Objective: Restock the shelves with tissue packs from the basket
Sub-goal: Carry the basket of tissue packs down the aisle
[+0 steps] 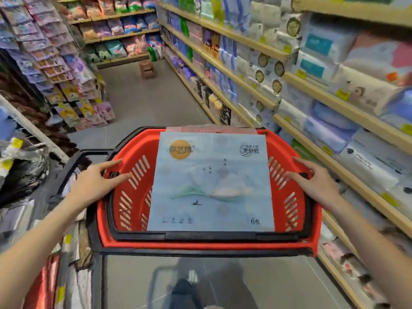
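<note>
Red plastic slotted basket: we count one, with one pale blue rectangular tissue pack lying flat on top, its long axis running from near rim to far rim. One pink dotted pack edge shows at the far rim. Our two hands, left hand and right hand, rest spread-fingered on the side rims.

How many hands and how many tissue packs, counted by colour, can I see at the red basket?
Hands: 2, the left hand and the right hand
Light blue tissue pack: 1
Pink pack, mostly hidden under the blue one: 1
Total: 4
</note>
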A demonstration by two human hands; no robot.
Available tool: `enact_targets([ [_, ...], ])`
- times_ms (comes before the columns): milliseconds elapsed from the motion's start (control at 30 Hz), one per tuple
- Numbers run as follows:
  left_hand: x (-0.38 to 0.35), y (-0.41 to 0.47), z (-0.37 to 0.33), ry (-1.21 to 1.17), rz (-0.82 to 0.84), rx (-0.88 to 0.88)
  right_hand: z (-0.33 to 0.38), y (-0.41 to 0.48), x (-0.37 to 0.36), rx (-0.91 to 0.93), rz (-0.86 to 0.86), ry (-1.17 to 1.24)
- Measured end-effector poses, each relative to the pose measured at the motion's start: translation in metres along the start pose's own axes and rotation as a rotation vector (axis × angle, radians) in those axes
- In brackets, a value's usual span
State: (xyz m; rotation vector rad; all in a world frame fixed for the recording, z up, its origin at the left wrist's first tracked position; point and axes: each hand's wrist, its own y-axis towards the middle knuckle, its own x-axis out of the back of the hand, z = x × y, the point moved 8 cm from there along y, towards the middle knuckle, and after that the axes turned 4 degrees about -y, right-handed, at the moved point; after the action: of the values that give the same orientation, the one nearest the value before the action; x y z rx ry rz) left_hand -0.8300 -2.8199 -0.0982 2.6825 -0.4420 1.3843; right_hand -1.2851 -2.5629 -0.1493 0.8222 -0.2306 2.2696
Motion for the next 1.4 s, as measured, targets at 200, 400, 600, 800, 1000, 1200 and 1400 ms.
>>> enact_targets([
  [200,-0.02,0.13,-0.033,0.082,0.148,-0.219,-0.019,-0.01,-0.032,-0.181,-0.224,0.021],
  [400,-0.088,0.222,-0.096,0.134,0.337,-0.424,-0.066,-0.05,-0.059,-0.423,-0.413,0.1],
  [600,-0.21,0.279,-0.129,0.11,0.533,-0.515,-0.119,-0.069,-0.075,-0.62,-0.594,0.134],
  [800,-0.327,0.312,-0.142,0.1,0.669,-0.529,-0.167,-0.078,-0.089,-0.803,-0.635,0.125],
  [1000,-0.425,0.337,-0.142,0.091,0.727,-0.516,-0.227,-0.063,-0.114,-0.906,-0.687,0.169],
  [1200,-0.546,0.367,-0.122,0.048,0.802,-0.566,-0.312,-0.043,-0.161,-0.987,-0.722,0.206],
  [1400,-0.656,0.391,-0.095,0.039,0.805,-0.605,-0.402,-0.032,-0.206,-1.074,-0.759,0.16],
])
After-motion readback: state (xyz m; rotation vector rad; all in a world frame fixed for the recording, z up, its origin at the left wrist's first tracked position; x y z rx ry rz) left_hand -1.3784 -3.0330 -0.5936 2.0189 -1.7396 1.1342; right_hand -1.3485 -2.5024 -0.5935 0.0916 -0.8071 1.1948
